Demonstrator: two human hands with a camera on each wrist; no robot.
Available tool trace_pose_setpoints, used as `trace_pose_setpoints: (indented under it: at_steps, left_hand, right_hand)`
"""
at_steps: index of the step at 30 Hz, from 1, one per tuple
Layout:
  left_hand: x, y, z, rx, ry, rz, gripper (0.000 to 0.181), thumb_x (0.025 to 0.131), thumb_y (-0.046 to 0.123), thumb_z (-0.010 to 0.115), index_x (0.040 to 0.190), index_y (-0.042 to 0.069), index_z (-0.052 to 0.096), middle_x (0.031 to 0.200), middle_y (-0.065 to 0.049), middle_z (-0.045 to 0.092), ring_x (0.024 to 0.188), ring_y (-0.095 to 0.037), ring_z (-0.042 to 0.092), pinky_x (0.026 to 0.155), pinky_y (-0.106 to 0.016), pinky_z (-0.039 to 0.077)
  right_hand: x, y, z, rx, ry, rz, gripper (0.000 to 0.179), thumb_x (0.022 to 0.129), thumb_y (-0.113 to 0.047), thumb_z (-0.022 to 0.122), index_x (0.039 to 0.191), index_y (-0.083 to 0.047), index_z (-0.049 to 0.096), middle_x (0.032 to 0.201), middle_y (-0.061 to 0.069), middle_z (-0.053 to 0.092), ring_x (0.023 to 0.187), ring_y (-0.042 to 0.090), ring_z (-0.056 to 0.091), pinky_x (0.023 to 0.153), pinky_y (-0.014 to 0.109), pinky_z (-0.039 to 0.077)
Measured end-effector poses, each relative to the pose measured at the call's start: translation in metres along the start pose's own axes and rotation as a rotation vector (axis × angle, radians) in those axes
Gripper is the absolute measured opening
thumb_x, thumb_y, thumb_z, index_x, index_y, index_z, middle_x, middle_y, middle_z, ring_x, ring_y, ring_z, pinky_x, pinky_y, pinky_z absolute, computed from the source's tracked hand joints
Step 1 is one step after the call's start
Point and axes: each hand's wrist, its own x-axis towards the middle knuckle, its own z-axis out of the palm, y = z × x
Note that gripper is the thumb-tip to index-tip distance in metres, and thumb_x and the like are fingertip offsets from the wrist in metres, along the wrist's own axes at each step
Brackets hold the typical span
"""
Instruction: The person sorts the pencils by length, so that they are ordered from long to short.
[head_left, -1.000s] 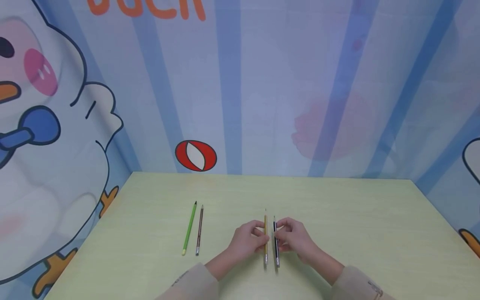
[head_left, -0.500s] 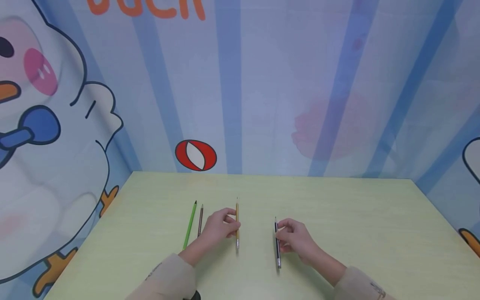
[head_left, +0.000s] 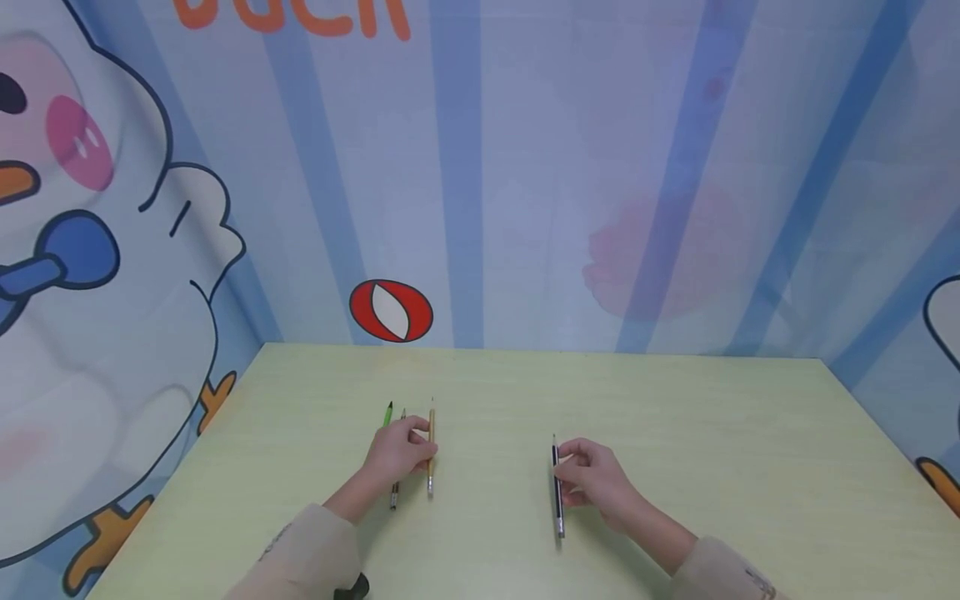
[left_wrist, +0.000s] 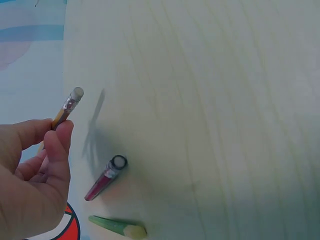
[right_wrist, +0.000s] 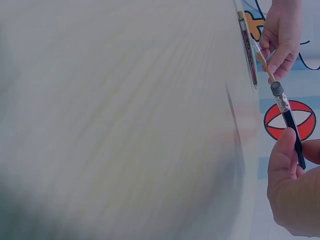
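Note:
My left hand pinches a yellow pencil between thumb and fingers; in the left wrist view its eraser end sticks up, with a shadow apart from it on the table. Just left of it lie a dark red pencil and a green pencil, both partly covered by that hand in the head view. Further right, my right hand pinches a black pencil, tip pointing away from me. The right wrist view shows its dark eraser and metal band.
The pale table ends at a backdrop with blue stripes and a printed duck. A red and white oval is printed just above the table's far edge.
My left hand has carried the yellow pencil leftward, from beside the black pencil to beside the dark red one. The right hand with the black pencil has barely shifted.

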Motion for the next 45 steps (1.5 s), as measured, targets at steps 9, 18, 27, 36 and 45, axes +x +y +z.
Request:
trace_pose_setpoints:
  at_steps: [9, 18, 27, 36, 45]
  left_hand:
    - [-0.0028, -0.0076, -0.0056, 0.039, 0.032, -0.001, 0.032, 0.078, 0.008, 0.062, 0.109, 0.000, 0.055, 0.080, -0.006, 0.063, 0.058, -0.009, 0.058, 0.053, -0.023, 0.047]
    - [-0.0051, -0.0078, -0.0045, 0.137, 0.062, 0.006, 0.031, 0.076, 0.008, 0.062, 0.106, -0.001, 0.056, 0.075, -0.004, 0.064, 0.054, -0.008, 0.055, 0.048, -0.021, 0.042]
    - [-0.0058, -0.0074, -0.0015, 0.229, 0.082, 0.041, 0.033, 0.075, 0.007, 0.062, 0.106, -0.001, 0.058, 0.069, -0.002, 0.062, 0.050, -0.008, 0.050, 0.043, -0.020, 0.036]
    - [-0.0067, -0.0082, 0.0029, 0.337, 0.094, 0.135, 0.033, 0.075, 0.005, 0.059, 0.108, 0.003, 0.059, 0.062, 0.001, 0.057, 0.045, -0.007, 0.042, 0.040, -0.019, 0.030]
    - [-0.0052, -0.0085, -0.0009, 0.426, 0.060, 0.160, 0.024, 0.075, 0.011, 0.063, 0.099, 0.010, 0.065, 0.075, 0.000, 0.064, 0.056, -0.008, 0.048, 0.045, -0.020, 0.033]
  right_hand:
    - [0.0001, 0.0007, -0.0002, -0.003, -0.001, 0.010, 0.027, 0.081, -0.002, 0.052, 0.106, 0.005, 0.046, 0.071, 0.003, 0.054, 0.060, 0.013, 0.054, 0.053, 0.024, 0.048]
    - [-0.0002, 0.0011, -0.0018, 0.003, -0.033, -0.012, 0.030, 0.081, -0.002, 0.052, 0.109, 0.007, 0.043, 0.071, 0.001, 0.054, 0.060, 0.012, 0.053, 0.052, 0.024, 0.048]
    - [-0.0005, 0.0004, -0.0020, -0.012, -0.024, 0.000, 0.030, 0.081, -0.003, 0.052, 0.108, 0.007, 0.044, 0.070, 0.002, 0.054, 0.060, 0.012, 0.053, 0.052, 0.024, 0.048]
    - [-0.0002, 0.0014, -0.0026, -0.007, -0.019, -0.001, 0.028, 0.081, -0.003, 0.052, 0.107, 0.006, 0.045, 0.070, 0.002, 0.053, 0.060, 0.012, 0.054, 0.053, 0.025, 0.048]
    - [-0.0008, 0.0008, -0.0028, -0.011, -0.007, 0.008, 0.027, 0.081, -0.003, 0.053, 0.106, 0.005, 0.046, 0.070, 0.003, 0.054, 0.060, 0.012, 0.053, 0.053, 0.025, 0.048]
